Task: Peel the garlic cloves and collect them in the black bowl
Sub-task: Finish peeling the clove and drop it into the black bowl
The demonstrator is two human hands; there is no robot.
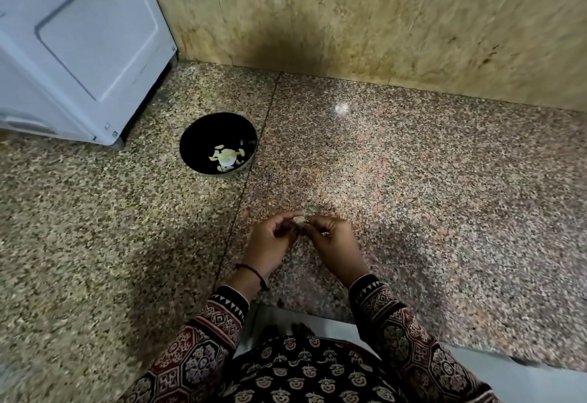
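While left hand [270,235], right hand [334,240] pinch one clove [300,219], one black bowl [197,136] holds several peeled cloves [227,157].

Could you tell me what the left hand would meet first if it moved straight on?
The left hand pinches the garlic clove; straight beyond it, probably the right hand, though depth is unclear.

A speckled granite countertop [413,196] is recorded, formed of two slabs joined at a dark seam [270,101] that runs from back to front. A black bowl [203,136] is set on the left slab, its right edge at the seam. A white appliance [79,47] is stood at the rear left, near the bowl but apart from it.
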